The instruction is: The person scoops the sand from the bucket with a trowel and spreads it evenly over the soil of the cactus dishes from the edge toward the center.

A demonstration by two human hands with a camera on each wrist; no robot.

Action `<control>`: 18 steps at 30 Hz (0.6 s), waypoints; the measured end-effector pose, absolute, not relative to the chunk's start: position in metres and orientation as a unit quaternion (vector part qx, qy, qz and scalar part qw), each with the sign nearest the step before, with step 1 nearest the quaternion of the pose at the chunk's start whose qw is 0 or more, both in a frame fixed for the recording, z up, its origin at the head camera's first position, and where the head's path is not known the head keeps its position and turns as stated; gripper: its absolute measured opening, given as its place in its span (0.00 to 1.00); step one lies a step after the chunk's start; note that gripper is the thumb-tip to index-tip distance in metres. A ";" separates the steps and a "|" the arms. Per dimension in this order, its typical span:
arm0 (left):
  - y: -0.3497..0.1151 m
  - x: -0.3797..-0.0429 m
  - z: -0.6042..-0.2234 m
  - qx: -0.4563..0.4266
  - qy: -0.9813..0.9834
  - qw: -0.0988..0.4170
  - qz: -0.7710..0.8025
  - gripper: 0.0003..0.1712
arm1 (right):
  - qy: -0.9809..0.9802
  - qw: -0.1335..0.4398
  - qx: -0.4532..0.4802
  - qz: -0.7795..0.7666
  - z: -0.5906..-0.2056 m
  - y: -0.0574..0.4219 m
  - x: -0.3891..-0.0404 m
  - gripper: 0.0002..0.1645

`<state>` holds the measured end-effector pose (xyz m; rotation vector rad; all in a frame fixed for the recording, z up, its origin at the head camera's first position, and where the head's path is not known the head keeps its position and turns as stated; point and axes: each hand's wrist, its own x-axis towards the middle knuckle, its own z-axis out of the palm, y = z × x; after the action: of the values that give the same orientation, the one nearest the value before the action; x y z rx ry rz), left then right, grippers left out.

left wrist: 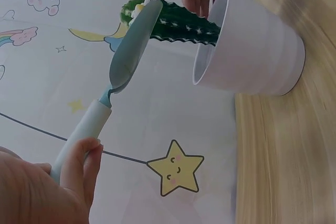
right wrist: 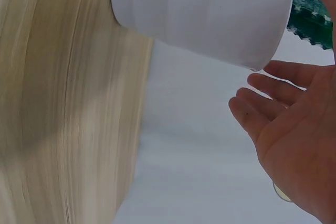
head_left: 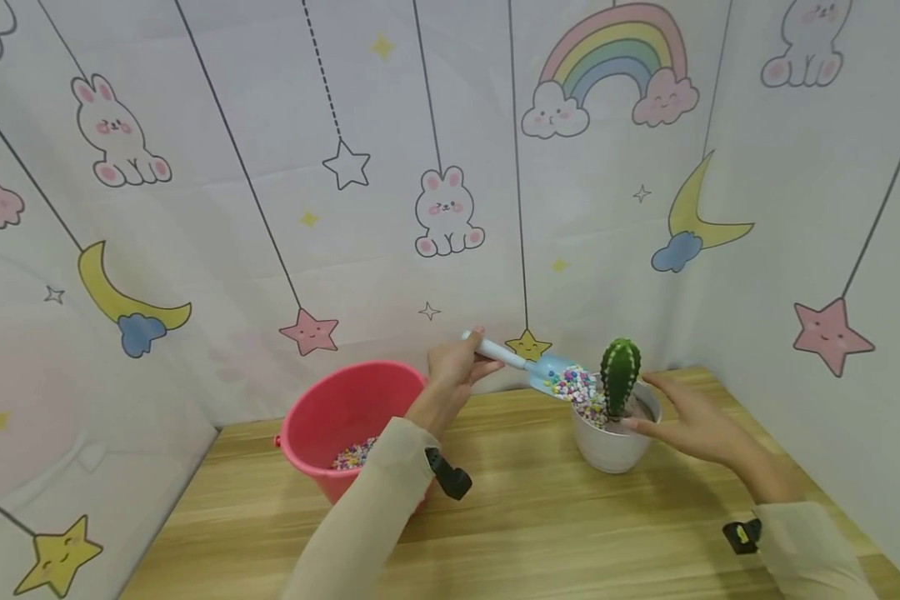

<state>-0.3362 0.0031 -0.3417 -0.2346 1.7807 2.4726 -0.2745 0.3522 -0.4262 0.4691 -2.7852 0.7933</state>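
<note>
My left hand (head_left: 453, 367) grips the white handle of a small hand trowel (head_left: 504, 354). Its light blue blade, loaded with colourful pebbles (head_left: 573, 383), tilts over the left rim of a white pot (head_left: 613, 450). In the left wrist view the trowel (left wrist: 128, 51) shows from its underside, overlapping the cactus. A green cactus (head_left: 619, 375) stands upright in the pot, with pebbles along the left of its base and a greyish-brown surface on the right. My right hand (head_left: 690, 421) reaches round the pot's right side, thumb near the cactus base. Its loosely extended fingertips (right wrist: 257, 80) are right at the rim.
To the left stands a red bucket (head_left: 303, 450), with more colourful pebbles (head_left: 354, 454) inside; my left forearm passes in front of it. Everything stands on a wood-grain table (head_left: 525, 533). A patterned cloth backdrop (head_left: 375, 275) rises behind the table and at its sides.
</note>
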 end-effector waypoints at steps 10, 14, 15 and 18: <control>0.014 -0.337 -0.355 -0.089 0.603 0.038 0.792 0.19 | -0.943 0.063 0.187 0.268 -0.431 0.353 -0.276 0.68; 0.018 -0.339 -0.360 -0.092 0.603 0.031 0.792 0.20 | -0.944 0.056 0.187 0.268 -0.432 0.354 -0.279 0.68; 0.019 -0.340 -0.361 -0.093 0.601 0.029 0.793 0.20 | -0.944 0.055 0.186 0.266 -0.433 0.354 -0.280 0.68; 0.021 -0.340 -0.364 -0.099 0.599 0.022 0.794 0.20 | -0.945 0.051 0.184 0.265 -0.436 0.355 -0.282 0.68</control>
<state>-0.3399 0.0209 -0.3639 -0.3054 1.8570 2.4601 -0.2822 0.3550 -0.4360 0.5610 -2.8771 0.8072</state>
